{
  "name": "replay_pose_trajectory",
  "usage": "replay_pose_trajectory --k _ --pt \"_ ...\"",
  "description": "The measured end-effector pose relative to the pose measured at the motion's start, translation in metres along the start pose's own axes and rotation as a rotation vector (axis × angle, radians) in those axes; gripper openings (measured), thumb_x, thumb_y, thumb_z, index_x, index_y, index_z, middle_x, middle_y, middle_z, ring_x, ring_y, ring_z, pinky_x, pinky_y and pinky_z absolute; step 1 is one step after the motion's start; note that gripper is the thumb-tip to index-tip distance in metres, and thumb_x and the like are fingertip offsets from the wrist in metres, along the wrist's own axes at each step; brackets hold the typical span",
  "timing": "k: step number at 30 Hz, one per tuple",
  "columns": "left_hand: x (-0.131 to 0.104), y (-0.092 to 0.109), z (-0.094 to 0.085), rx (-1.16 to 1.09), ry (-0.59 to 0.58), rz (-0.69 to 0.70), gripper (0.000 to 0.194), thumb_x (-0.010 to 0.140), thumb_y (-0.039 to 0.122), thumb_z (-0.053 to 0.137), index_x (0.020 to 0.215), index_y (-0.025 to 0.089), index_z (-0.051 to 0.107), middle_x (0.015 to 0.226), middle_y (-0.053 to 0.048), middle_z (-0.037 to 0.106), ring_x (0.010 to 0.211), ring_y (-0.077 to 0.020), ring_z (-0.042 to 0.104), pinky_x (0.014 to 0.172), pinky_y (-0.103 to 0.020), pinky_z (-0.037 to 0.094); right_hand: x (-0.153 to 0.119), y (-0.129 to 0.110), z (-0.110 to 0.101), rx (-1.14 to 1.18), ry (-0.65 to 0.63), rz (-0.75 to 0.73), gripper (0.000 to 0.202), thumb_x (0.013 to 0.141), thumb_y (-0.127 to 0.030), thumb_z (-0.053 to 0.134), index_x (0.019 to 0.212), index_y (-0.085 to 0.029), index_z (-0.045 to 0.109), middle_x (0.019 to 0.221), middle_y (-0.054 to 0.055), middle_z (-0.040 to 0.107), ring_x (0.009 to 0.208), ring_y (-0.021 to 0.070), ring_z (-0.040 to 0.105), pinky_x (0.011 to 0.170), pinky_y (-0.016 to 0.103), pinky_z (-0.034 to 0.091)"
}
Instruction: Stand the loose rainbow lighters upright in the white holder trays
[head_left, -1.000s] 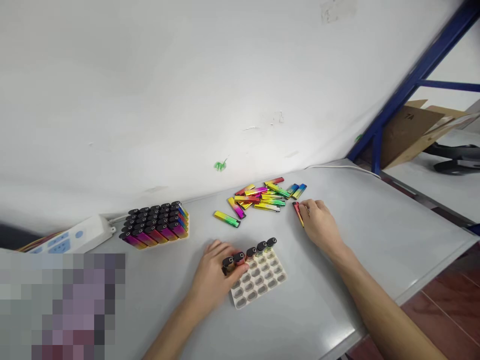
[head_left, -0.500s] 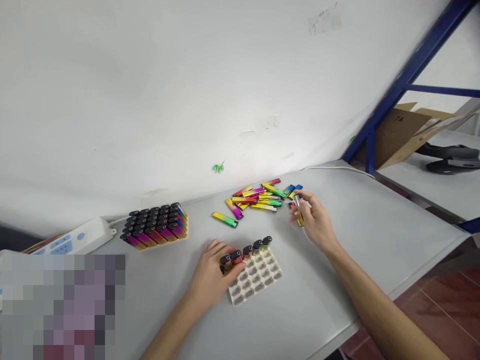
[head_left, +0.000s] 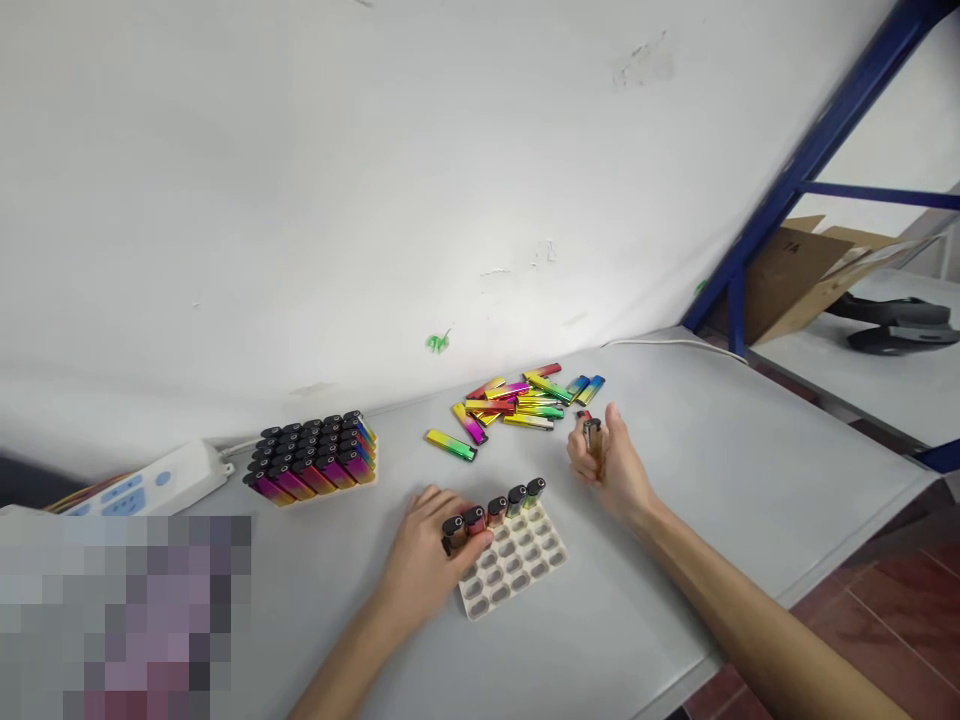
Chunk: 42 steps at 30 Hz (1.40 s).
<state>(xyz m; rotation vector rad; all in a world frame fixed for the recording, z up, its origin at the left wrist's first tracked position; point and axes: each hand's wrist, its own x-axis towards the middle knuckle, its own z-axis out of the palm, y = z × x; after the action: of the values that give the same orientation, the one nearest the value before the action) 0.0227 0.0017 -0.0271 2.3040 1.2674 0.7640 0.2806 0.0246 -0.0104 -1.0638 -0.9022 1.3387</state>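
Note:
My left hand [head_left: 420, 550] rests at the left end of a pale tray [head_left: 517, 575] with oval slots. Its thumb lies in front of a black-topped lighter [head_left: 453, 528] and its fingers curl behind, closed around it. Several lighters stand upright in the tray's back row, while the slots in front are bare. To the right of the tray, my right hand [head_left: 615, 465] is closed around another lighter [head_left: 593, 436], held upright with the thumb raised. Loose shiny lighters [head_left: 529, 400] in many colours lie in a pile beyond both hands.
A full block of upright lighters [head_left: 315, 460] stands at the left, beside a white power strip [head_left: 150, 485]. The white wall [head_left: 300, 200] closes off the back. At the right are a blue metal frame [head_left: 780, 200], a cardboard box [head_left: 795, 270] and a black device [head_left: 900, 325].
My right hand has drawn slightly away from the pile, its fingers curling around the lighter and turning its black top up. My left hand stays at the tray.

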Motion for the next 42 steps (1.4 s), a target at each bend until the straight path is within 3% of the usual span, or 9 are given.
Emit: replay_pose_trajectory --k 3,9,12,17,25,29,32,36,42 --pt "0.0 0.0 0.001 0.003 0.004 0.004 0.014 0.087 0.031 0.067 0.079 0.021 0.063 0.081 -0.002 0.067 0.084 -0.0219 0.058 0.076 -0.037 0.048 -0.003 0.006 0.009 0.048 -0.011 0.086 0.062 0.093 -0.063 0.039 0.047 -0.021 0.038 0.043 -0.006 0.022 0.04 0.0081 0.014 0.042 0.027 0.012" --pt "-0.001 -0.003 0.002 -0.011 0.004 0.007 0.012 0.087 0.032 0.067 0.082 0.021 0.062 0.085 -0.002 0.068 0.087 -0.0223 0.059 0.079 -0.038 0.048 -0.005 0.018 0.019 0.065 -0.006 0.128 0.051 0.09 -0.044 0.044 0.044 -0.021 0.038 0.041 -0.006 0.021 0.037 0.0075 0.013 0.041 0.026 0.008" --pt "-0.001 -0.003 0.002 -0.016 -0.01 -0.006 0.012 0.088 0.032 0.066 0.084 0.021 0.063 0.086 -0.002 0.068 0.089 -0.023 0.058 0.08 -0.038 0.047 -0.004 0.018 0.02 0.068 -0.009 0.146 0.052 0.09 -0.046 0.043 0.045 -0.021 0.038 0.041 -0.006 0.019 0.038 0.0072 0.012 0.041 0.026 0.007" --pt "-0.001 0.0 -0.002 -0.024 -0.025 -0.013 0.012 0.087 0.033 0.067 0.087 0.022 0.063 0.087 -0.002 0.067 0.089 -0.0228 0.058 0.079 -0.038 0.047 -0.004 0.017 0.018 0.072 -0.055 0.171 0.061 0.091 -0.065 0.041 0.048 -0.021 0.037 0.042 -0.007 0.019 0.04 0.0072 0.012 0.042 0.026 0.008" --pt "0.0 0.002 -0.006 -0.058 -0.075 -0.036 0.009 0.086 0.03 0.067 0.087 0.021 0.064 0.088 -0.002 0.067 0.091 -0.023 0.058 0.082 -0.038 0.046 0.0 0.023 0.016 0.077 -0.027 0.165 0.051 0.09 -0.046 0.043 0.046 -0.02 0.037 0.041 -0.007 0.02 0.037 0.0069 0.012 0.039 0.024 0.008" --pt "-0.001 0.0 -0.009 -0.077 -0.096 -0.059 0.015 0.085 0.035 0.068 0.093 0.022 0.064 0.092 -0.001 0.066 0.093 -0.0227 0.058 0.085 -0.037 0.045 0.0 0.022 0.017 0.062 -0.043 0.158 0.055 0.092 -0.056 0.041 0.051 -0.02 0.039 0.043 -0.007 0.021 0.039 0.0069 0.013 0.039 0.024 0.01" --pt "-0.001 0.0 -0.013 -0.1 -0.122 -0.082 0.024 0.083 0.045 0.069 0.092 0.023 0.065 0.091 -0.001 0.064 0.094 -0.0228 0.058 0.083 -0.035 0.045 0.0 0.021 0.017 0.036 -0.082 0.094 0.056 0.091 -0.065 0.036 0.06 -0.02 0.048 0.05 -0.004 0.034 0.043 0.0083 0.025 0.042 0.024 0.023" --pt "-0.003 -0.002 -0.02 -0.103 -0.174 -0.082 0.037 0.078 0.058 0.07 0.088 0.023 0.064 0.091 -0.001 0.062 0.093 -0.0232 0.058 0.081 -0.034 0.046 -0.007 0.013 0.017 -0.107 -0.057 -0.062 0.036 0.09 -0.056 0.052 0.082 -0.022 0.055 0.074 0.0 0.055 0.064 0.0138 0.05 0.062 0.028 0.043" --pt "-0.005 -0.009 -0.023 -0.074 -0.214 -0.055 0.056 0.068 0.065 0.075 0.102 0.022 0.066 0.101 -0.004 0.064 0.103 -0.0261 0.057 0.086 -0.034 0.046 -0.051 -0.022 0.022 -0.635 0.057 -0.425 0.024 0.091 -0.043 0.062 0.082 -0.022 0.059 0.083 0.001 0.055 0.075 0.0151 0.051 0.072 0.03 0.043"
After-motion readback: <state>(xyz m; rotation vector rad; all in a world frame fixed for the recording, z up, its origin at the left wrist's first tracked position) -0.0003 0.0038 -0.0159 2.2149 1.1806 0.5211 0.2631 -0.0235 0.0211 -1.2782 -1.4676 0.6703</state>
